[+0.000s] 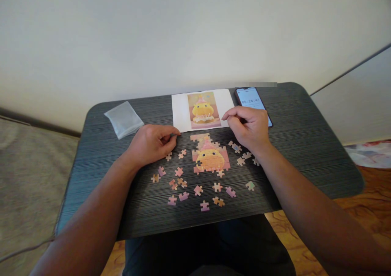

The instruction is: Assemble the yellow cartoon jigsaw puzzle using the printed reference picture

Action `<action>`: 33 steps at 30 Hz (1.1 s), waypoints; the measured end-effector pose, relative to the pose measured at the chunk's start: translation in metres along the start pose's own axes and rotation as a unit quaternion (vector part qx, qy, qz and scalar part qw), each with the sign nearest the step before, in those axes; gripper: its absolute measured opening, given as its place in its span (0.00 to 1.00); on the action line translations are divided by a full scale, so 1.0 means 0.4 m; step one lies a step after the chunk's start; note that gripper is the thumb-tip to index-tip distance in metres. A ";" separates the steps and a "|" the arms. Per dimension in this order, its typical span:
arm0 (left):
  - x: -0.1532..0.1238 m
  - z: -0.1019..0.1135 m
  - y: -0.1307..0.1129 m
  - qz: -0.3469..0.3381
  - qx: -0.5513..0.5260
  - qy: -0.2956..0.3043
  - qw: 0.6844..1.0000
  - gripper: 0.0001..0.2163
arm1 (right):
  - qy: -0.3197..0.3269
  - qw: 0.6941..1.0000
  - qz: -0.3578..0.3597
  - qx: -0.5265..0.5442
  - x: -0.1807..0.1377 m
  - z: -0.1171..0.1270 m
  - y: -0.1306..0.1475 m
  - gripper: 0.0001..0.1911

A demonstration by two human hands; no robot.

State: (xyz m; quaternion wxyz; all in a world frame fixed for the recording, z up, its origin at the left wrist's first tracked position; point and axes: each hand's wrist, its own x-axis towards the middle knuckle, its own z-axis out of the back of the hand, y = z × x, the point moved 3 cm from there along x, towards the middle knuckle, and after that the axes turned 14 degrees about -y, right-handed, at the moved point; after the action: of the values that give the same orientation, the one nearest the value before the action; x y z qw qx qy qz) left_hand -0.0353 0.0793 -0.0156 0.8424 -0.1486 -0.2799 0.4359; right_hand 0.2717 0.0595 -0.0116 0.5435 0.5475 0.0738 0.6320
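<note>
A partly joined jigsaw puzzle (210, 157) lies mid-table, showing a yellow figure with a pink top. My left hand (154, 144) rests at its upper left, near the lower left corner of a printed sheet (181, 113). Its thumb and fingers are drawn together in a pinch, and whatever they hold is hidden. My right hand (250, 127) hovers by the sheet's right side, index finger reaching toward the printed picture (203, 111). A gap shows between its index finger and thumb, with nothing visible there. Loose puzzle pieces (198, 190) lie left of and below the joined part.
A phone (249, 97) with a running timer sits behind my right hand, partly covered by it. At the back left lies a clear plastic bag (124, 119). More loose pieces (241, 161) are beside my right wrist. The dark table (320, 157) stands against a wall.
</note>
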 end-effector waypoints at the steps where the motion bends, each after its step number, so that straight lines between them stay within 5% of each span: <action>1: 0.000 0.001 0.005 0.006 -0.007 0.001 1.000 0.10 | 0.001 1.000 0.001 0.004 0.000 -0.001 -0.001 0.12; 17: 0.003 -0.002 0.040 0.112 -0.131 0.058 0.983 0.10 | -0.035 0.999 -0.004 0.019 0.003 -0.001 -0.020 0.12; 33: 0.003 -0.004 0.044 0.117 -0.152 0.072 0.979 0.08 | -0.041 0.999 0.001 0.029 0.003 -0.002 -0.019 0.11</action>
State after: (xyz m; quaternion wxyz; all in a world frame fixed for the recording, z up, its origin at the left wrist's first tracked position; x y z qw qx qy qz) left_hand -0.0451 0.0904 -0.0250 0.7712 -0.3376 -0.2619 0.4719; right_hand 0.2760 0.0636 -0.0165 0.5291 0.5887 0.0688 0.6072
